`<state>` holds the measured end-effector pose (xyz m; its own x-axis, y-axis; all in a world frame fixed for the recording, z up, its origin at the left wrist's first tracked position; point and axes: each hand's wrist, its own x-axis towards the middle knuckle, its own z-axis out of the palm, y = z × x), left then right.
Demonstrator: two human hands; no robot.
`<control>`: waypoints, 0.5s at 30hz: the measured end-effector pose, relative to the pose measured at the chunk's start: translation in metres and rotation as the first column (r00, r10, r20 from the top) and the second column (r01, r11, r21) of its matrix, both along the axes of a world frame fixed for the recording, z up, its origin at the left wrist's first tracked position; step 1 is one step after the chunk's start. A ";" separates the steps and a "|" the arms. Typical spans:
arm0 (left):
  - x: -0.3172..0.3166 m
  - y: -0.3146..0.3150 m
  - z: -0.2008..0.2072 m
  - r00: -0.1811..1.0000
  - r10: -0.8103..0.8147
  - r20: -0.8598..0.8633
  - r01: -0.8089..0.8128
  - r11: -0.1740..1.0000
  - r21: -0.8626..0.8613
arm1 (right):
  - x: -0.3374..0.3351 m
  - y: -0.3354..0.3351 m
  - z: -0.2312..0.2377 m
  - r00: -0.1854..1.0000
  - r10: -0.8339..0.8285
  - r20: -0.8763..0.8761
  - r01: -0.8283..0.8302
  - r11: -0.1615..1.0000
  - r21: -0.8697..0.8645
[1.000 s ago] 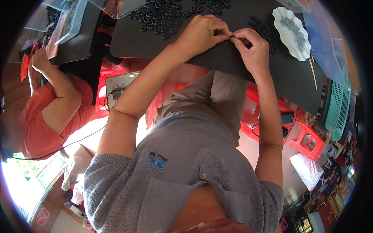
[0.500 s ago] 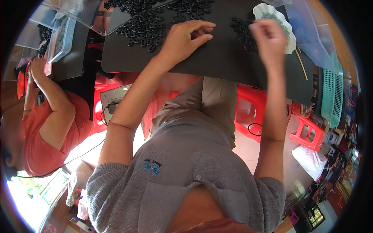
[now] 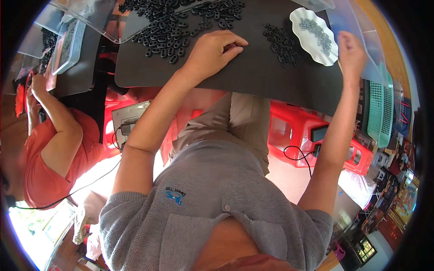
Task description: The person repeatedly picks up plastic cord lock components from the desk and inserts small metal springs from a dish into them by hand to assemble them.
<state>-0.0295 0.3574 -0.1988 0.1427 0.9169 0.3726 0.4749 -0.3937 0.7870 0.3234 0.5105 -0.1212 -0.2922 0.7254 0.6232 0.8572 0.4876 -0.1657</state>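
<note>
Resting on the counter point(image 3: 253, 77), my left grip point(image 3: 216, 50) curls at 6 o'clock of the black rings point(image 3: 172, 27); my right grip point(image 3: 350, 53), pinched, has slid right past the white dish point(image 3: 299, 20).

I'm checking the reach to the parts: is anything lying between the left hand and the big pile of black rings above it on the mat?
Nothing visible. The left hand rests on the dark mat, and the pile of black rings begins just beyond its knuckles, with only bare mat between. The right hand is off by the white dish.
</note>
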 end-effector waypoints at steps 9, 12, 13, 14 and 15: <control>0.004 0.000 -0.002 0.992 0.015 -0.129 0.000 0.993 0.117 | -0.013 -0.028 -0.032 1.000 -0.002 0.013 0.006 0.937 -0.349; 0.020 0.006 0.000 0.975 -0.010 -0.224 0.048 0.985 0.168 | 0.008 -0.010 -0.040 0.993 -0.010 0.120 0.053 0.931 -0.362; 0.029 0.008 0.001 0.961 -0.036 -0.273 0.090 0.978 0.188 | 0.013 -0.003 -0.046 0.988 0.031 0.153 0.024 0.938 -0.345; 0.039 0.010 0.001 0.961 -0.031 -0.274 0.085 0.978 0.190 | 0.012 0.001 -0.049 0.980 0.074 0.187 -0.009 0.945 -0.327; 0.050 0.014 0.001 0.964 -0.052 -0.262 0.111 0.970 0.217 | 0.012 0.005 -0.052 0.979 0.077 0.187 -0.012 0.946 -0.325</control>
